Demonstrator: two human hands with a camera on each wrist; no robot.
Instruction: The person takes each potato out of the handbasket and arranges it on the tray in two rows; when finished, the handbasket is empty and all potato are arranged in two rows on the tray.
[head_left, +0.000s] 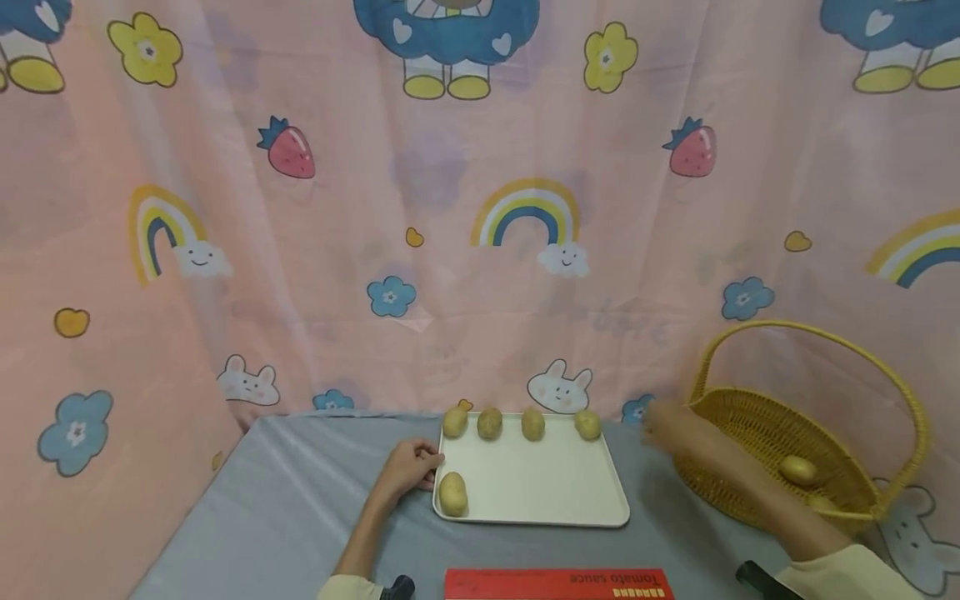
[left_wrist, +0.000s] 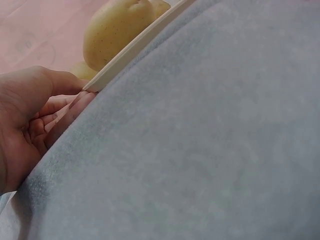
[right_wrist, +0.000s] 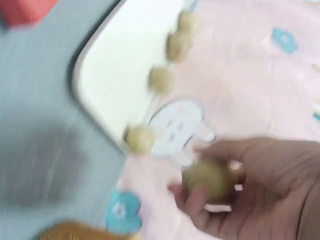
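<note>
Thumb and fingers of my left hand (head_left: 408,467) pinch the left edge of a cream tray (head_left: 536,479); the left wrist view shows the thumb above the rim and fingers below. On the tray, several potatoes (head_left: 532,424) line the far edge. Another potato (head_left: 453,494) lies in the near left corner, close to that hand. My right hand (head_left: 671,427) is in the air between tray and basket, blurred. In the right wrist view its fingers curl round a potato (right_wrist: 210,180), which the head view hides.
At the right stands a yellow wicker basket (head_left: 795,421) with a tall handle, potatoes (head_left: 798,470) inside, partly behind my right forearm. A red box (head_left: 555,579) marked "Tomato sauce" lies at the near edge of the grey cloth (head_left: 300,492). Behind hangs a pink patterned curtain (head_left: 450,333).
</note>
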